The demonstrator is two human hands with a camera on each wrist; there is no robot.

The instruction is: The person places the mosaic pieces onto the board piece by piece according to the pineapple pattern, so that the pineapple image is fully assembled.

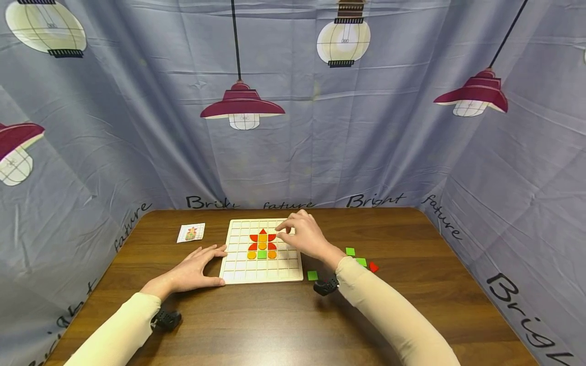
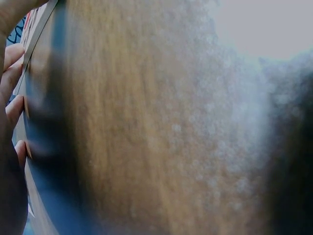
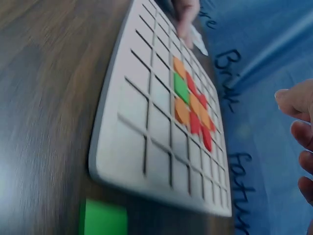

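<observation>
On the table lies a cream grid board (image 1: 261,276) bearing a figure of red, orange and green flat tiles. A green square tile (image 1: 262,254) sits at the figure's base between two orange round tiles, and a red triangle tile (image 1: 263,231) tops it. My left hand (image 1: 194,269) rests at the board's left side, fingers spread, thumb by the near corner. Above the board's right part hovers my right hand (image 1: 304,235), fingers loosely bent. In the right wrist view its thumb (image 3: 296,100) and fingers stand apart from the board, and no tile shows between them.
Loose tiles lie right of the board: a green square (image 1: 312,275), more green ones (image 1: 350,251) and a red piece (image 1: 374,267), partly behind the right forearm. A white card (image 1: 191,233) with a small printed figure lies back left. A patterned curtain (image 1: 293,152) surrounds the table.
</observation>
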